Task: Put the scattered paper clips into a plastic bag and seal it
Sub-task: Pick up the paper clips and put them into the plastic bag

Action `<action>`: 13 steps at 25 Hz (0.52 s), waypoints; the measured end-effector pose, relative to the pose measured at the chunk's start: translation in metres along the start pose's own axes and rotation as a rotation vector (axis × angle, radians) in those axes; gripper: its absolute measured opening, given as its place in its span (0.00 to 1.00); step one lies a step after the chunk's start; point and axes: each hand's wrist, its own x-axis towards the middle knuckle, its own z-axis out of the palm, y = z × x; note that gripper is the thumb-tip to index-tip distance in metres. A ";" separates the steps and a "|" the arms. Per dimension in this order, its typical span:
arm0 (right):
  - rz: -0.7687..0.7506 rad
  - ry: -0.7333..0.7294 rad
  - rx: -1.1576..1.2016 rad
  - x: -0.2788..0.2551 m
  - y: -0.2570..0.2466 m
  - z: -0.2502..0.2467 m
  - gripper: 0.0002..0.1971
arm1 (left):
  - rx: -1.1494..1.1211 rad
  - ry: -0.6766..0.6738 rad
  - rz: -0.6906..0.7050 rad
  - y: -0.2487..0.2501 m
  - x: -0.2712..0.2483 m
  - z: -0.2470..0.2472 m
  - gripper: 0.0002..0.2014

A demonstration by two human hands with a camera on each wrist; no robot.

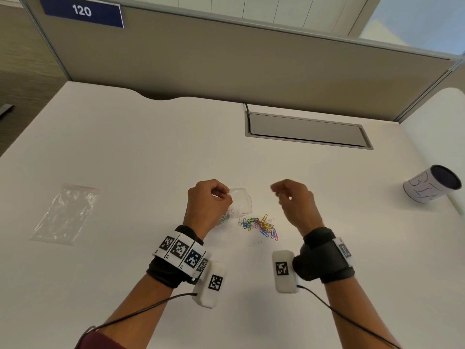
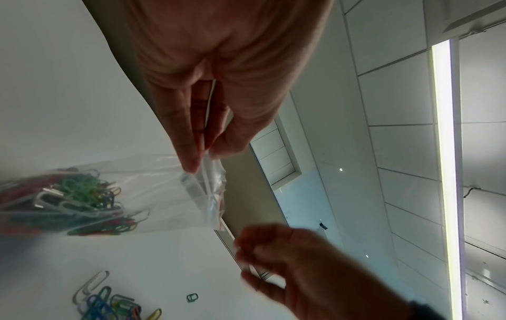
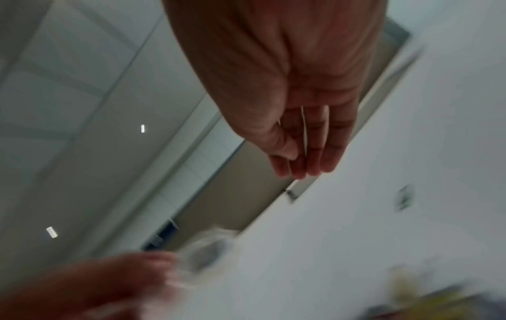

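My left hand (image 1: 224, 194) pinches the mouth edge of a small clear plastic bag (image 1: 240, 203) just above the white desk (image 1: 125, 152). The left wrist view shows the bag (image 2: 153, 194) with several coloured paper clips (image 2: 68, 199) inside, and my finger and thumb (image 2: 191, 160) clamping its zip strip. A pile of loose coloured paper clips (image 1: 261, 226) lies on the desk below and right of the bag. My right hand (image 1: 280, 195) hovers above that pile, apart from the bag. In the blurred right wrist view its fingers (image 3: 309, 160) are relaxed and hold nothing I can see.
A second, flat clear bag with a red zip line (image 1: 66, 212) lies at the desk's left. A white paper cup (image 1: 432, 183) lies on its side at the right. A grey cable slot (image 1: 307, 131) sits behind, under the partition wall.
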 end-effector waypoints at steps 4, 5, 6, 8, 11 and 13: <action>0.129 -0.192 -0.371 0.012 0.054 0.000 0.22 | 0.001 0.008 0.021 0.000 0.001 0.000 0.05; 0.130 -0.281 -0.419 0.010 0.060 0.006 0.25 | -0.004 0.007 0.023 -0.001 0.001 0.001 0.05; 0.113 -0.358 -0.447 0.006 0.065 0.014 0.26 | -0.011 0.005 0.024 -0.001 0.001 0.001 0.05; 0.030 -0.439 -0.482 -0.007 0.069 0.032 0.26 | -0.015 0.001 0.026 -0.001 0.000 0.001 0.05; -0.143 -0.253 -0.513 -0.028 0.062 0.053 0.19 | -0.025 0.007 0.019 -0.002 0.001 0.001 0.05; -0.289 -0.293 -0.591 -0.035 0.056 0.067 0.22 | -0.018 0.013 0.022 -0.002 0.002 0.001 0.05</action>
